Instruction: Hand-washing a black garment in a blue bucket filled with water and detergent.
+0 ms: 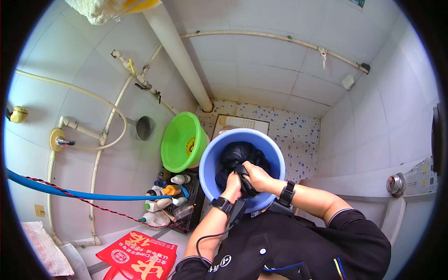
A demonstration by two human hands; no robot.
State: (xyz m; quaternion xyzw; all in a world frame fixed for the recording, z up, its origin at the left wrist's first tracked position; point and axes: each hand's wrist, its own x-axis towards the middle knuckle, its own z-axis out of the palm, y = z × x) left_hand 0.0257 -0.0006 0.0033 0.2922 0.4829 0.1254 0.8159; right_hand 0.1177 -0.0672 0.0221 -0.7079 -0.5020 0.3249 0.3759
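A blue plastic basin (277,154) stands right before me, with wet-looking black cloth (239,151) bunched inside. Both hands are over the basin, gripping one raised part of that cloth between them. My left hand (232,186) closes on the bunch from the left side. From the right, my right hand (258,176) holds the same bunch, its fingers wrapped over the top. Each wrist wears a black strap with a small device. The lower part of the gripped cloth hangs down into the basin.
To the left leans a green plastic basin (175,147), above a dark crate of bottles (180,179). A squat toilet (241,122) lies beyond the blue basin. A blue hose (105,195) and a red-black cord cross the left side, over a red bag (140,253). A door knob (395,184) is at right.
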